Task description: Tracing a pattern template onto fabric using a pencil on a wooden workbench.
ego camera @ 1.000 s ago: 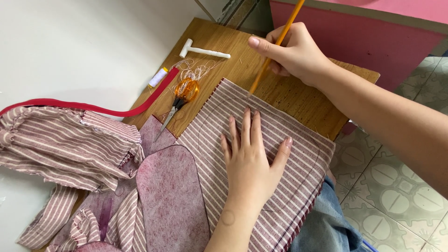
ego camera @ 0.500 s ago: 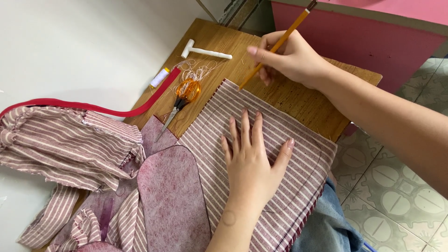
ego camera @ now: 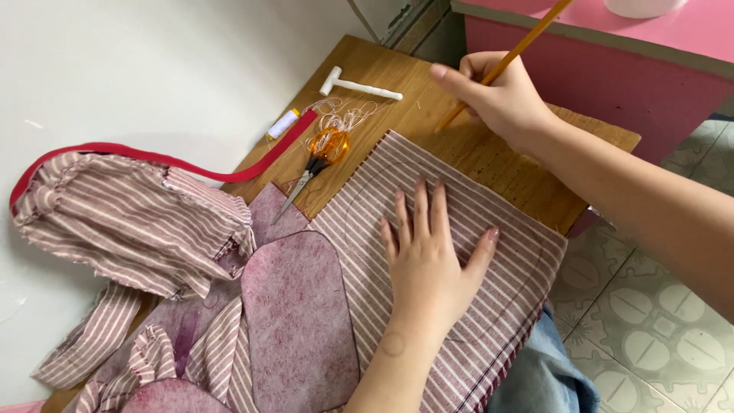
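Observation:
My left hand point(ego camera: 430, 261) lies flat, fingers spread, on a pink-and-white striped fabric piece point(ego camera: 489, 306) spread over a wooden board point(ego camera: 489, 157). My right hand point(ego camera: 501, 98) holds an orange pencil point(ego camera: 527, 42) slanted, its tip down at the board just beyond the fabric's far edge. A faint curved line runs across the striped fabric. A mauve felt-like pattern piece point(ego camera: 298, 321) lies left of my left hand.
Orange-handled scissors point(ego camera: 321, 153) and loose thread lie on the board. A white seam ripper point(ego camera: 359, 86), a small thread spool point(ego camera: 283, 124) and a red strip point(ego camera: 153, 159) sit beyond. Bunched striped fabric point(ego camera: 130, 218) is at left. A pink cabinet point(ego camera: 612, 69) stands at right.
My right hand has tilted the pencil and brought its tip down toward the board near the fabric's far edge. My left hand stays pressed on the fabric.

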